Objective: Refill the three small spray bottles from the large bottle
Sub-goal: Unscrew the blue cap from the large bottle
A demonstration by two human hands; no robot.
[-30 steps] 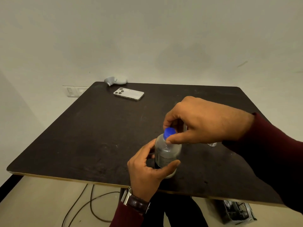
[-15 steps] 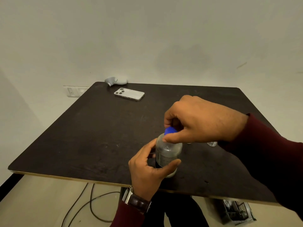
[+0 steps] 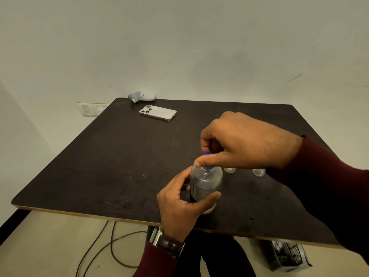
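A big clear bottle [image 3: 205,184] is seen standing upright on the dark table [image 3: 119,166], a little below and right of the middle of the frame. The bottle is held around its side by the left hand [image 3: 179,208], with the thumb curled across the front and the fingers wrapped behind. The blue cap [image 3: 207,154] on top of the bottle is pinched by the right hand [image 3: 245,142], with the thumb laid across the front of it and the fingers bent over the top. Most of the cap is hidden by that hand. Just to the right of the bottle, under the right hand, the round bottoms of two small clear bottles [image 3: 230,169] are seen on the table; their tops are hidden. A white phone [image 3: 158,112] is laid flat in the upper middle of the frame, and a pale grey controller [image 3: 142,96] is set at the far edge just above it. Cables [image 3: 103,246] are seen on the floor at the lower left
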